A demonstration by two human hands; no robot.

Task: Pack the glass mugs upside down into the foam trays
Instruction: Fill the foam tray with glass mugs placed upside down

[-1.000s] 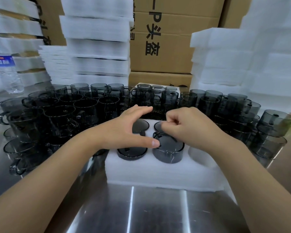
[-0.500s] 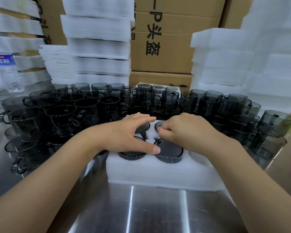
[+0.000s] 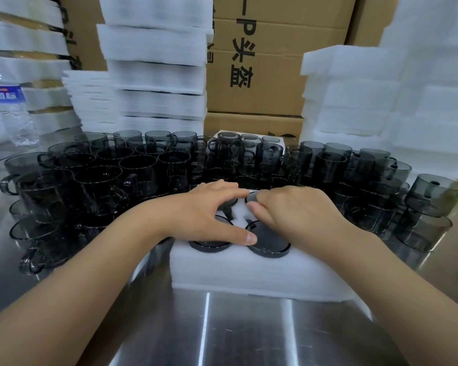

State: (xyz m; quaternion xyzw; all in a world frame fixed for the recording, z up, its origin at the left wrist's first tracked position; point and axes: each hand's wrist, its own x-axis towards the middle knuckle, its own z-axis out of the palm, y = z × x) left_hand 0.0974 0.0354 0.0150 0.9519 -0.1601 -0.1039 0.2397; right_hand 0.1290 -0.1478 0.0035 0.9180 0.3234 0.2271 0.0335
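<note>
Glass mug (image 3: 271,243) sits upside down in the foam tray (image 3: 249,270). The left hand (image 3: 204,210) has its fingers spread, thumb touching the mug. The right hand (image 3: 296,212) covers it, fingers curled, grip unclear.

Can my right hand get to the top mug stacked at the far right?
Likely yes: the top mug sits exposed, nothing above it, and only other mugs stand between it and the right hand, so reaching over should work.

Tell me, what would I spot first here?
The left hand and right hand meet in the middle on dark upside-down mugs sunk in a white foam tray. Behind them crowd dozens of smoky glass mugs, with tall foam stacks at the back.
</note>
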